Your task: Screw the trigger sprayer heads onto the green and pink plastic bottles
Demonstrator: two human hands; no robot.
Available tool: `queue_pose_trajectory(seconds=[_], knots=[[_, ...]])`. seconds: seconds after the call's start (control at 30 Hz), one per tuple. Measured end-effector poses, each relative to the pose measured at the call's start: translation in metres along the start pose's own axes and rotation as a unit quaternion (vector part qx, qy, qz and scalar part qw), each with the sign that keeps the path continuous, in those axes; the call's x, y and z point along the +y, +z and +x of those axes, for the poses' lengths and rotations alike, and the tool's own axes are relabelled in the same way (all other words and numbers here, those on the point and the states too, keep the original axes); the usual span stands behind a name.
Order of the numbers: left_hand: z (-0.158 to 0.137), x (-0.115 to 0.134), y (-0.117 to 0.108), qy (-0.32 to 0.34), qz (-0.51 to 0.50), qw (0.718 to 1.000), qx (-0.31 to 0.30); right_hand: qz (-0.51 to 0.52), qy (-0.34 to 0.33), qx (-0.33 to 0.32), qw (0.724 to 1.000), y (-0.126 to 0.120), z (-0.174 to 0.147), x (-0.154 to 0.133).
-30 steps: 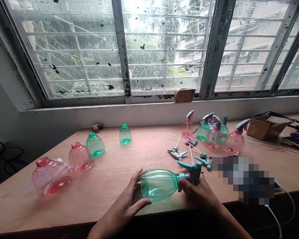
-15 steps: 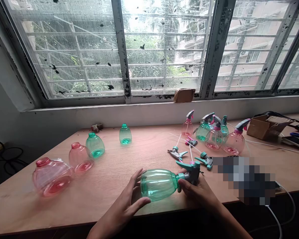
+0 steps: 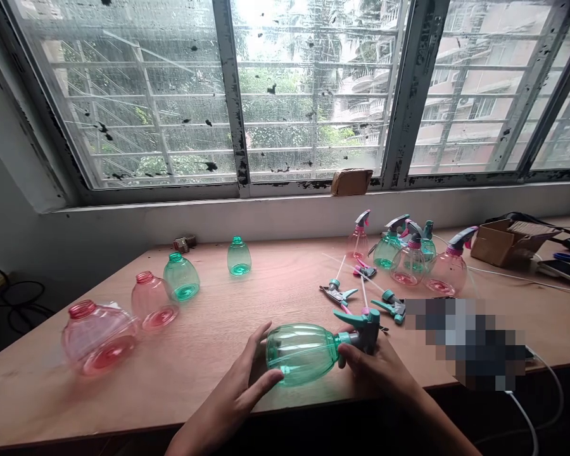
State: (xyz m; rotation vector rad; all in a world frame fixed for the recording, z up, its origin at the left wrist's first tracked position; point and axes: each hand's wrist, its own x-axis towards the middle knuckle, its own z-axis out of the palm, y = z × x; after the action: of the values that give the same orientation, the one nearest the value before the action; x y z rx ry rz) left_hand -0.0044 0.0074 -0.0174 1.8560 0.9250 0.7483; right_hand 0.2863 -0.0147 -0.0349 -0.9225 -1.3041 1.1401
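Observation:
A clear green spray bottle (image 3: 304, 353) lies sideways between my two hands above the front of the table, its base to the left. My left hand (image 3: 247, 373) cups the base, thumb in front and fingers behind. At the neck, my right hand (image 3: 368, 361) grips the collar of the grey and teal trigger sprayer (image 3: 368, 329), which sits on the bottle's mouth. A thin dip tube shows inside the bottle. Just beyond lie loose trigger sprayers, one with a teal collar (image 3: 335, 291) and another at its right (image 3: 393, 304).
Two pink bottles (image 3: 102, 339) and two green bottles (image 3: 240, 258) without sprayers stand at left and back. Several bottles with sprayers (image 3: 446, 272) stand at right, near a cardboard box (image 3: 508, 244). A blurred patch (image 3: 475, 342) covers the right front.
The bottle has shifted very slightly left and down at its base, with both hands staying around it. Everything else on the table looks the same.

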Motion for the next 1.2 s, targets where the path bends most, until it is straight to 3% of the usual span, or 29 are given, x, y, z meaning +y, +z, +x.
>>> queue_pose_trajectory(seconds=[0.1, 0.23, 0.47, 0.67, 0.8, 0.9, 1.1, 1.2], knots=[[0.001, -0.004, 0.002, 0.038, -0.016, 0.999, -0.005, -0.017, 0.002, 0.009, 1.000, -0.001, 0.001, -0.001], [0.000, -0.003, 0.005, 0.061, 0.036, 0.997, 0.017, -0.046, 0.011, 0.007, 0.999, -0.001, 0.001, -0.003], [-0.004, 0.005, -0.001, 0.017, 0.049, 0.998, -0.024, -0.021, 0.001, 0.001, 1.000, -0.001, 0.000, -0.002], [-0.002, 0.005, -0.001, 0.004, 0.059, 0.998, -0.015, -0.026, -0.004, 0.001, 1.000, 0.000, 0.001, -0.004], [0.002, 0.000, 0.003, 0.037, 0.027, 0.999, -0.018, -0.053, 0.017, -0.005, 0.998, 0.001, 0.000, -0.007], [0.002, 0.001, 0.005, 0.069, 0.060, 0.996, 0.018, -0.089, 0.027, -0.014, 0.996, 0.000, 0.000, -0.008], [-0.004, 0.015, 0.002, 0.018, -0.016, 0.999, -0.031, -0.071, 0.028, -0.003, 0.997, -0.002, 0.000, -0.006], [-0.004, 0.019, -0.001, -0.008, -0.003, 1.000, -0.023, -0.065, 0.021, 0.011, 0.998, -0.001, -0.001, -0.006]])
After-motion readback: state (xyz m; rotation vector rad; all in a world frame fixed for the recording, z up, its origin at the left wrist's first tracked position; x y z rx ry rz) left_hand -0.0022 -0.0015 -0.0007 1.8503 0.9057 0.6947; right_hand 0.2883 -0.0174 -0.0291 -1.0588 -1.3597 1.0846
